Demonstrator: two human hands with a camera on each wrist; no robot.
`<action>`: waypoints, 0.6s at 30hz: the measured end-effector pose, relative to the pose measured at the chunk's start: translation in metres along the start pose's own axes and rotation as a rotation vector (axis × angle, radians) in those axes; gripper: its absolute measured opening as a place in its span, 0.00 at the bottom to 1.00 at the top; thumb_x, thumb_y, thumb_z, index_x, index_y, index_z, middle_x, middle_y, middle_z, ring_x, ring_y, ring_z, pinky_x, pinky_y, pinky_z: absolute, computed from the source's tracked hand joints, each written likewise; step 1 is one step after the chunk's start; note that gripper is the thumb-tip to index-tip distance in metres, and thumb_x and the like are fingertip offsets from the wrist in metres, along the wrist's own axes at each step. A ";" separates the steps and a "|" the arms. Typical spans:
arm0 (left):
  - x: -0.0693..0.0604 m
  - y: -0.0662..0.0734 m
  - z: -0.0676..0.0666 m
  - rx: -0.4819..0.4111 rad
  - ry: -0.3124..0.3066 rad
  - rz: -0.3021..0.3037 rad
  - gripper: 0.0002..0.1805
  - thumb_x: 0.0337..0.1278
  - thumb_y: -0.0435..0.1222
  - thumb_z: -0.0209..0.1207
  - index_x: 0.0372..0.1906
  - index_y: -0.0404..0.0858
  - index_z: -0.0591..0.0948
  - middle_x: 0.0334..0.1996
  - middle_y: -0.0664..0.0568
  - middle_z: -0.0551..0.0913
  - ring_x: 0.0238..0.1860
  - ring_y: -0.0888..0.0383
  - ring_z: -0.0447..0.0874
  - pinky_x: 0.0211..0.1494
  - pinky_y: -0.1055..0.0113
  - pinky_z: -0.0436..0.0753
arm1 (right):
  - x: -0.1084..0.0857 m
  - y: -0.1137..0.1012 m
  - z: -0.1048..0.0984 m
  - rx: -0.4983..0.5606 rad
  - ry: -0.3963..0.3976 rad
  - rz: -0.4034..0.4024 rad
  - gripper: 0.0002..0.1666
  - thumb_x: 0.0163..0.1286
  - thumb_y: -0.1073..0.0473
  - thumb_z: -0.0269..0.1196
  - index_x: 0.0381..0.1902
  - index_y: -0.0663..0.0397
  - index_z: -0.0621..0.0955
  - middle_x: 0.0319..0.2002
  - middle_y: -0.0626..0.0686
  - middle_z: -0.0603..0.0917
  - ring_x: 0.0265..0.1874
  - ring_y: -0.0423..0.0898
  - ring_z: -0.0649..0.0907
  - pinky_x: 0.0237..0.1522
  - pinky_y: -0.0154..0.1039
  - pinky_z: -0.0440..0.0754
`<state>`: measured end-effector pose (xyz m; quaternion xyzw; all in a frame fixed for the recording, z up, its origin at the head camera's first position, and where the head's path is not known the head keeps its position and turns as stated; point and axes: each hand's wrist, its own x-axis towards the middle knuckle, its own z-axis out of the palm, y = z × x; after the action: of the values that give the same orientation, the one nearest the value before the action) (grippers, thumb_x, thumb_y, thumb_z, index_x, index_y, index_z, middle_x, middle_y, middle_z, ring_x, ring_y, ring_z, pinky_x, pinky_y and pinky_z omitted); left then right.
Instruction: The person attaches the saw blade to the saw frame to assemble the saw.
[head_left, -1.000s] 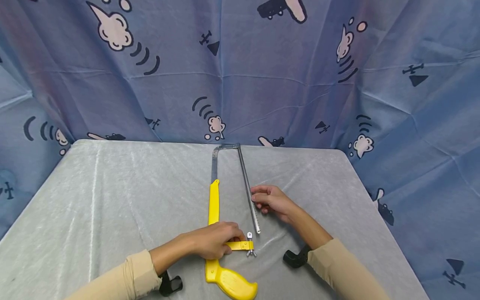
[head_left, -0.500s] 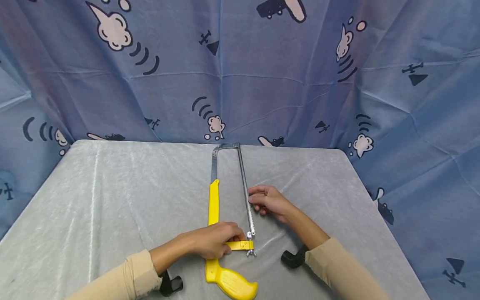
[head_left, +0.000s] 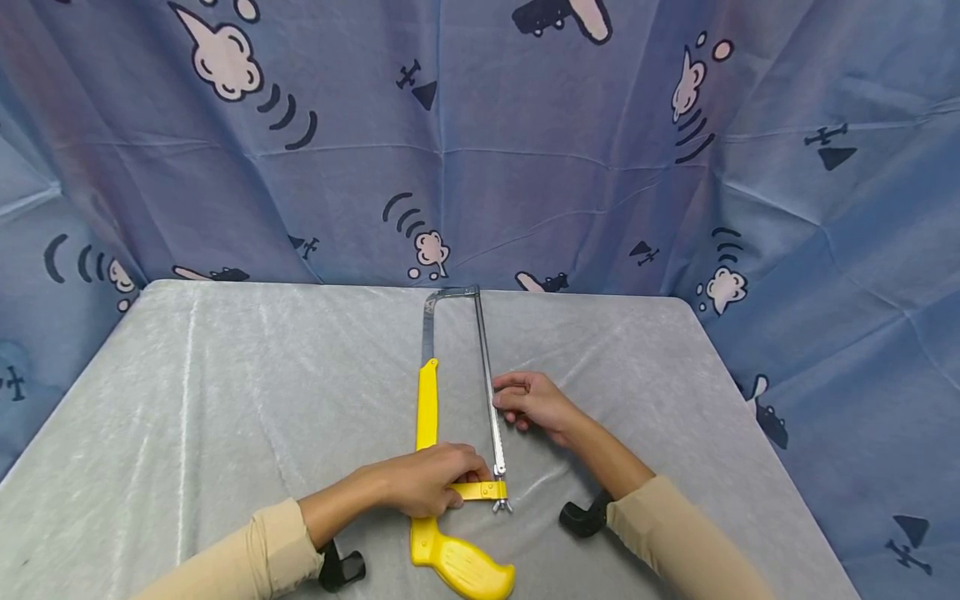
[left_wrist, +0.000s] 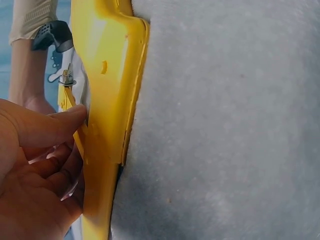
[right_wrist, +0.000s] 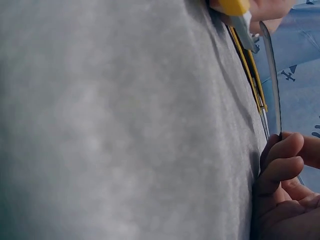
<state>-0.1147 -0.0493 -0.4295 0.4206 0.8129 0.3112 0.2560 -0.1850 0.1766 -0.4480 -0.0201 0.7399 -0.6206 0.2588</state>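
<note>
Grey plush-covered tabletop (head_left: 247,417) gives room at nine o'clock. Next, the left hand (head_left: 433,479) pinches the flat yellow bracket (head_left: 477,492) of a yellow-and-steel hacksaw frame (head_left: 427,404), its twelve o'clock tip at the far edge. At three o'clock from that hand, the thin silver metal blade (head_left: 496,433) ends at the bracket's peg, hooked or not I cannot tell; its long axis runs roughly twelve to six. The right hand (head_left: 536,406) pinches it mid-length.

Soft light, blurry right wrist view
</note>
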 end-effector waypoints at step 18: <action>0.000 0.001 0.000 0.000 -0.010 -0.011 0.18 0.57 0.22 0.62 0.49 0.43 0.81 0.39 0.63 0.76 0.40 0.68 0.74 0.48 0.75 0.75 | 0.000 0.000 0.003 -0.023 0.009 -0.015 0.22 0.69 0.68 0.61 0.58 0.73 0.73 0.21 0.49 0.79 0.17 0.39 0.75 0.17 0.30 0.71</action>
<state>-0.1142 -0.0493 -0.4285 0.4176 0.8138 0.3078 0.2619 -0.1839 0.1739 -0.4478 -0.0261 0.7481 -0.6140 0.2504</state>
